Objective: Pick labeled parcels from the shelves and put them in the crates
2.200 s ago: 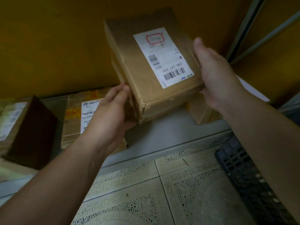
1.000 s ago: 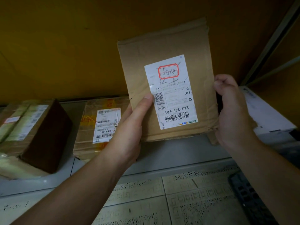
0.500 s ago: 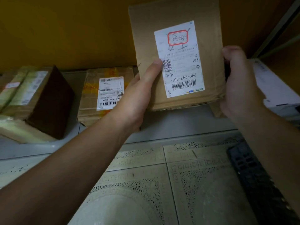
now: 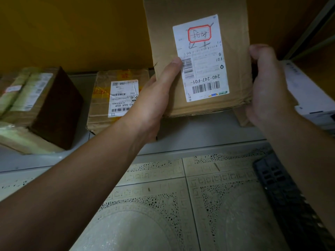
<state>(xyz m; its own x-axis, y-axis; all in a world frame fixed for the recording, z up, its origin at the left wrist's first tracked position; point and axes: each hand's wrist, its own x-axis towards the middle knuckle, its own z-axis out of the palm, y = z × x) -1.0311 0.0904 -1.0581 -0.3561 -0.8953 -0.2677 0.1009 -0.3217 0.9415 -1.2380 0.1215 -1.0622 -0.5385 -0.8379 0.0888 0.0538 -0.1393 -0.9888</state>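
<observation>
Overhead, parcel [image 4: 163, 42] top out of frame

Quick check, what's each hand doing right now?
Left hand: grips the labeled cardboard parcel, thumb on its face.
Right hand: grips the same parcel's right edge.

A grey shelf [image 4: 208, 131] bears a labeled box [image 4: 116, 100], a dark-sided parcel [image 4: 41, 105] to its left and a white box [image 4: 308, 95] at the right. A black crate [image 4: 290, 201] stands on the patterned tile floor [image 4: 163, 205].
</observation>
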